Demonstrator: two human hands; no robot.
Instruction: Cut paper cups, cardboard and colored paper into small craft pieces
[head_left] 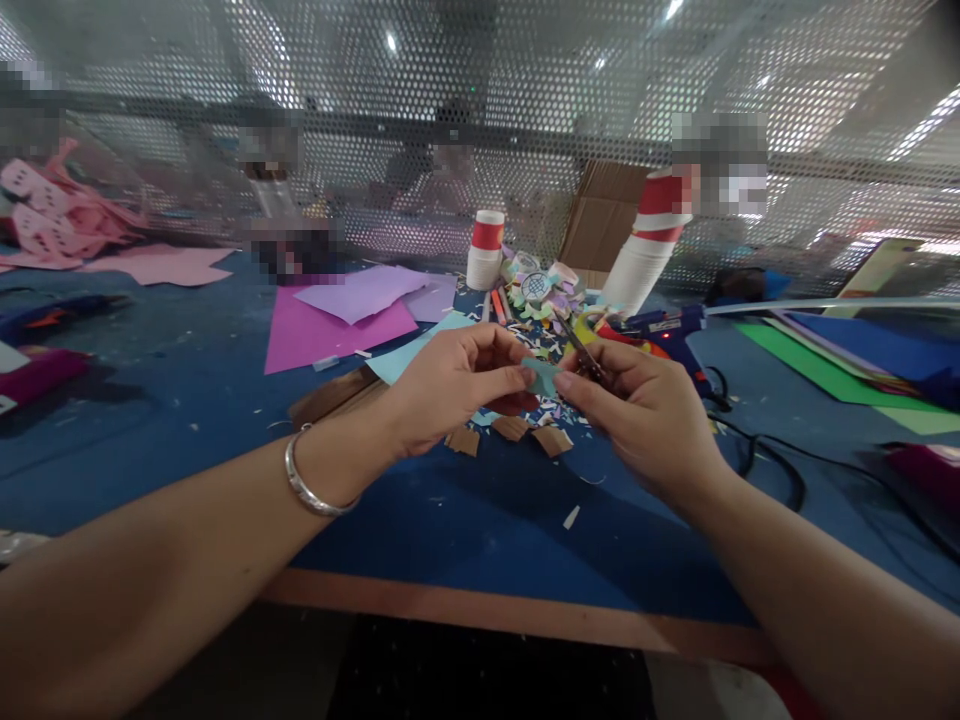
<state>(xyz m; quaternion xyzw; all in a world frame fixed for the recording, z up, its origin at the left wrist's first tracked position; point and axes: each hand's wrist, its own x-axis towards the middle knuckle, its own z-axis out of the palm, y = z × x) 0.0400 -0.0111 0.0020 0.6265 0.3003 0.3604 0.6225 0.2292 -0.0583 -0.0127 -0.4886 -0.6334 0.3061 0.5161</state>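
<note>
A small light-blue piece of paper (pixel 543 378) is pinched between the thumb and fingers of my left hand (pixel 469 375), which has a silver bangle at its wrist. My right hand (pixel 641 405) is closed around a pair of scissors (pixel 587 358), their blades pointing away, and its thumb and a fingertip touch the paper's right end. Beneath both hands lie paper scraps and torn cardboard pieces (pixel 553 441) on the blue tabletop (pixel 480 540). A larger light-blue sheet (pixel 394 360) is partly hidden behind my left hand.
Beyond my right hand lies a blue glue gun (pixel 671 335) with a black cable (pixel 795 480). Stacked paper cups (pixel 636 262) lean farther back, near a shorter stack (pixel 486 255). Purple sheets (pixel 337 325) are left, green paper (pixel 810 370) right. A perforated metal screen (pixel 525 80) stands behind.
</note>
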